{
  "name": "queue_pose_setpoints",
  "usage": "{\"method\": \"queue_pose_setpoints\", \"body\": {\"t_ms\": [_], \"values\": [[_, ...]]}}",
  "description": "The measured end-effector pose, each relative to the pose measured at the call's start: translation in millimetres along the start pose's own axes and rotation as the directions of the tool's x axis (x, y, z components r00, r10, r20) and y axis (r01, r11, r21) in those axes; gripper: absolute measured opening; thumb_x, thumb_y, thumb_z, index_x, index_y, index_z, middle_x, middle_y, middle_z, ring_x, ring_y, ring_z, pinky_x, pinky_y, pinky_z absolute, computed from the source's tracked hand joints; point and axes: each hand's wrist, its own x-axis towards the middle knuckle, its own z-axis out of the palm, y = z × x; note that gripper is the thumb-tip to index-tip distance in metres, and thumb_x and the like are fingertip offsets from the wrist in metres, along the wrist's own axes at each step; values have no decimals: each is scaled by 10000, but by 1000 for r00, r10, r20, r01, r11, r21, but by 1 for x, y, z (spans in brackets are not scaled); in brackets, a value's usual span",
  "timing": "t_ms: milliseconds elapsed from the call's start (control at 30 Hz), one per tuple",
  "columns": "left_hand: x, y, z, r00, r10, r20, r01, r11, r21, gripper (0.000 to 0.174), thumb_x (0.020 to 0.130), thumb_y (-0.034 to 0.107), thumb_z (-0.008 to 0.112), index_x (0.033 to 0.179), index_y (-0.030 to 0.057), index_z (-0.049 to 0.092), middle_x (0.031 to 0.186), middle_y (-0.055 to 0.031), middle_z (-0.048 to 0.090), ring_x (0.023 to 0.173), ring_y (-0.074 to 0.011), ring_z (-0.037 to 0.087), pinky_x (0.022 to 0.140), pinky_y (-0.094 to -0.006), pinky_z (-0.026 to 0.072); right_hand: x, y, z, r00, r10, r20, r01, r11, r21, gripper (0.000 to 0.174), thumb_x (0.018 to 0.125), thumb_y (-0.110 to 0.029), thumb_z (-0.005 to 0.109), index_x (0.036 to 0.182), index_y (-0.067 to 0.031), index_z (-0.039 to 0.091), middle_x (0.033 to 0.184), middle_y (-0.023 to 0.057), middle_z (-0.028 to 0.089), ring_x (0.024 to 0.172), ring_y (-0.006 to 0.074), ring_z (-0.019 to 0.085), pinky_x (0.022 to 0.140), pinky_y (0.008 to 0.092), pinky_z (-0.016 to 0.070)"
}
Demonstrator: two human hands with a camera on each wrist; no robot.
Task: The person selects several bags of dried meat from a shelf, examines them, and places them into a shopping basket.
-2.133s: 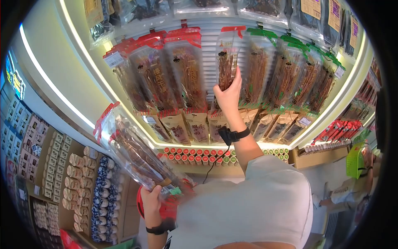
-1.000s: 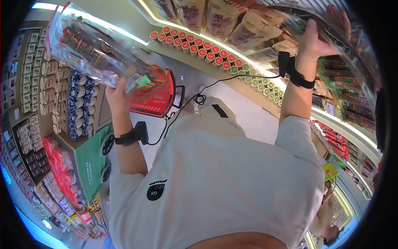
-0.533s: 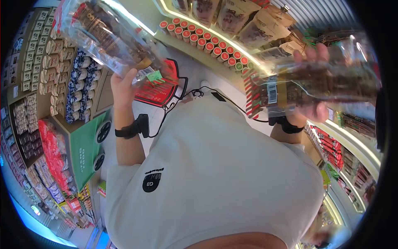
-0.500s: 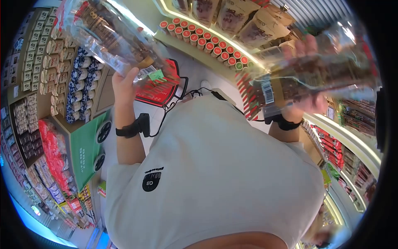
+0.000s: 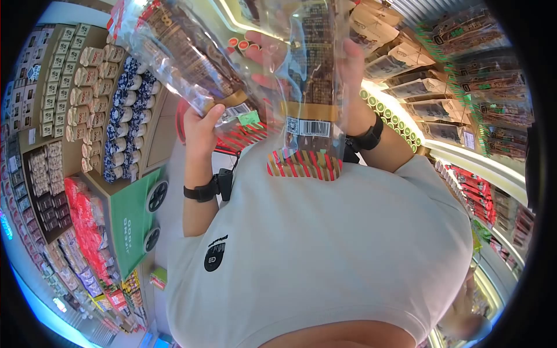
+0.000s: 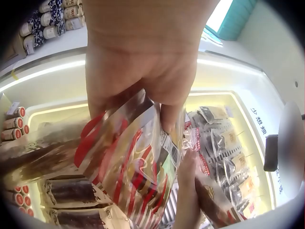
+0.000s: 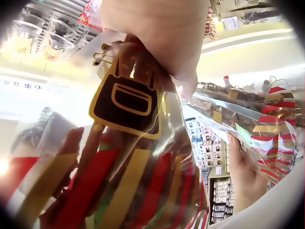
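Note:
Two long clear bags of dark brown dried strips are held up side by side in front of the chest. My left hand point(image 5: 200, 130) pinches the lower end of the left bag point(image 5: 194, 58), its thumb in front near a barcode and a green sticker point(image 5: 249, 118). That bag leans up to the left. My right hand point(image 5: 353, 64) grips the right bag point(image 5: 313, 69) from behind, fingers showing past one edge and thumb at the other. This bag stands nearly upright, its barcode point(image 5: 308, 128) facing me and its red-and-gold striped end point(image 5: 304, 165) down. The two bags overlap slightly in the head view.
Similar green-edged bags point(image 5: 490, 75) hang on the rack at right, above paper pouches point(image 5: 429, 90) and green-lidded tubs point(image 5: 377, 107). Shelves of wrapped jars point(image 5: 125, 110) and a green display cart point(image 5: 136, 223) stand at left. A red basket point(image 5: 184, 124) lies behind the bags.
My right hand has taken a bag off the rack, swung it out to the right, then brought it to the middle, turned upright beside the left bag. The left hand keeps its bag.

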Motion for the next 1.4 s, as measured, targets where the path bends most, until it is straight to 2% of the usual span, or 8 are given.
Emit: {"method": "queue_pose_setpoints", "body": {"t_ms": [500, 700, 767, 967, 1100, 1200, 1300, 1400], "values": [[-8, 7, -9, 997, 75, -9, -74, 994, 75, 246, 797, 76, 661, 1008, -44, 618, 907, -71, 657, 763, -123, 608, 670, -254, 480, 23, 11, -3, 984, 89, 152, -95, 995, 33, 734, 815, -556, 394, 1379, -92, 324, 1454, 249, 232, 1318, 382, 305, 1056, 463, 317], [-8, 8, -22, 996, 72, -60, -71, 997, 17, 259, 806, 63, 646, 1034, -54, 610, 958, -85, 656, 834, -134, 611, 744, -269, 475, 32, 14, 4, 983, 169, 67, -162, 983, -91, 735, 827, -549, 361, 1402, -97, 293, 1443, 260, 254, 1311, 379, 319, 1045, 467, 326], [-6, 11, -31, 994, 62, -86, -63, 998, -8, 264, 806, 63, 645, 1039, -57, 608, 969, -89, 655, 849, -138, 611, 757, -271, 474, 39, 18, 8, 970, 244, 3, -229, 913, -337, 947, 741, -618, 514, 1459, -123, 144, 1459, 262, 200, 1342, 387, 259, 1056, 511, 303], [-3, 12, -59, 983, 35, -181, -50, 995, -81, 257, 809, 70, 649, 1030, -52, 603, 962, -89, 649, 852, -142, 610, 732, -275, 485, 62, 9, -13, 956, 288, 62, -247, 898, -365, 886, 756, -450, 519, 1461, -92, 120, 1450, 269, 230, 1278, 392, 361, 937, 462, 402], [3, 1, -94, 966, 38, -256, -86, 980, -181, 220, 823, 72, 634, 1013, -27, 583, 909, -68, 633, 788, -151, 619, 658, -284, 509, 89, 4, -32, 979, 196, 61, -145, 870, -471, 821, 739, -290, 521, 1449, -83, 163, 1403, 243, 338, 1212, 387, 439, 988, 462, 392], [6, 1, -122, 965, -4, -261, -83, 944, -319, 205, 843, 73, 618, 1021, -14, 566, 899, -62, 622, 784, -164, 628, 668, -301, 528, 113, 2, -70, 958, 277, -76, -263, 740, -619, 762, 742, -132, 497, 1440, -63, 200, 1374, 198, 398, 1175, 297, 501, 964, 380, 421], [15, -15, -164, 949, 18, -316, -119, 945, -305, 312, 843, 166, 649, 1081, -19, 569, 980, -85, 642, 852, -174, 639, 770, -321, 518, 135, 23, -113, 918, 296, -263, -387, 533, -752, 745, 730, -198, 554, 1408, -49, 282, 1409, 207, 353, 1172, 282, 492, 971, 403, 419], [17, -28, -193, 908, 26, -419, -171, 934, -313, 288, 859, 166, 627, 1078, -14, 577, 967, -82, 648, 865, -166, 638, 773, -314, 515, 148, 64, -148, 891, 334, -307, -445, 509, -737, 715, 725, -115, 507, 1399, -35, 281, 1337, 171, 446, 1124, 248, 526, 877, 359, 466]]}}
